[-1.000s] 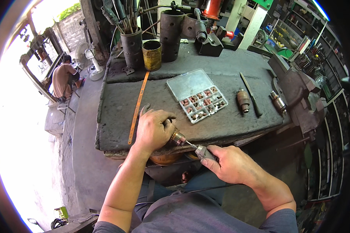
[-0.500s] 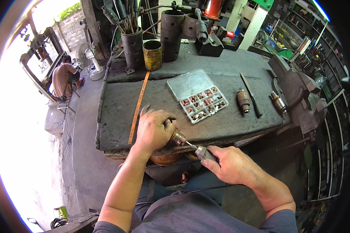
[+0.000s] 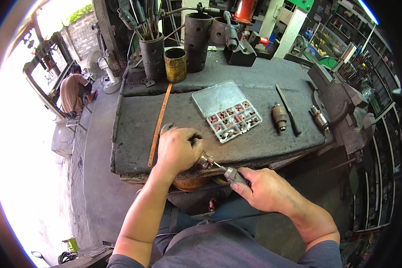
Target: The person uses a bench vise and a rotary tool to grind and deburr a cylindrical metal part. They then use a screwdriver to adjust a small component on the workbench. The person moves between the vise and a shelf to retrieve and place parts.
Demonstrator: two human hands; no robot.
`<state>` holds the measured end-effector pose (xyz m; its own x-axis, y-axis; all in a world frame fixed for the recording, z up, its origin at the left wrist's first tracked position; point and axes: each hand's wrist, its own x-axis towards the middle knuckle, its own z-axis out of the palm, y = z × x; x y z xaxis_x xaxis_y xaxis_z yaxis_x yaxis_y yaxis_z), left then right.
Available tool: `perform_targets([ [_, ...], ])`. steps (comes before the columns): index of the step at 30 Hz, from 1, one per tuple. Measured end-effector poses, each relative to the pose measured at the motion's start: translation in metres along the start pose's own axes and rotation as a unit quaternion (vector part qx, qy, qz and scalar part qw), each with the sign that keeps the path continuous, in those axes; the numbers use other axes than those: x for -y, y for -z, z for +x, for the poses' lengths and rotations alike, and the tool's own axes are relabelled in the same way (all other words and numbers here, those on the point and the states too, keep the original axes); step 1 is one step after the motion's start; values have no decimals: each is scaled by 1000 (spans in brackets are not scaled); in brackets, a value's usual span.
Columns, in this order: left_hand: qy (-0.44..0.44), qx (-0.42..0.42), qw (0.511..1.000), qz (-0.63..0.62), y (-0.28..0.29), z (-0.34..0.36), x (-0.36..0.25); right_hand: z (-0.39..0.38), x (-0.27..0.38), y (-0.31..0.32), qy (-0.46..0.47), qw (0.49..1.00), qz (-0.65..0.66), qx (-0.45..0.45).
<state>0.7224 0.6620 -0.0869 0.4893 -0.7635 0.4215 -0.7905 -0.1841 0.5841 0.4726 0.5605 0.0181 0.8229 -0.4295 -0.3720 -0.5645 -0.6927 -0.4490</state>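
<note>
My left hand [image 3: 179,149] is wrapped round a small brass-coloured and steel cylindrical metal part [image 3: 204,161] at the bench's front edge. Its inner side is hidden by my fingers. In my right hand [image 3: 265,188] is a grey rotary tool [image 3: 235,176], thumb along its body. The tool's thin shaft [image 3: 219,166] points at the end of the metal part and meets it; whether it spins I cannot tell. Beyond my hands lies an open clear plastic box [image 3: 234,120] whose compartments hold small reddish and brownish bits.
Right of the box lie a cylindrical metal part [image 3: 279,117], a file [image 3: 289,110] and another metal part [image 3: 319,118], near a vise [image 3: 344,100]. An orange strip [image 3: 160,125] lies at left. Behind stand a yellow can [image 3: 175,67] and dark tool cylinders. A person [image 3: 73,91] sits far left.
The fingers of my left hand have shifted on the metal part, the hand turning slightly. My right hand and the rotary tool stay nearly still.
</note>
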Motion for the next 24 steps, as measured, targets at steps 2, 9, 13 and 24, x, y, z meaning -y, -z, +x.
perform_targets([
  [2, 19, 4, 999, -29, -1, -2, 1, 0, 0, 0, 11, 1000, 13, 24],
  [9, 12, -14, 999, -43, -2, -5, 2, -1, 2, -1, 13, 1000, 1, 17],
  [13, 29, 0, 999, -37, -2, -4, 1, -1, 2, 0, -7, 1000, -13, -10],
  [24, 26, -4, 999, -38, -1, -4, 1, -4, 8, 0, 4, 1000, -18, 12],
])
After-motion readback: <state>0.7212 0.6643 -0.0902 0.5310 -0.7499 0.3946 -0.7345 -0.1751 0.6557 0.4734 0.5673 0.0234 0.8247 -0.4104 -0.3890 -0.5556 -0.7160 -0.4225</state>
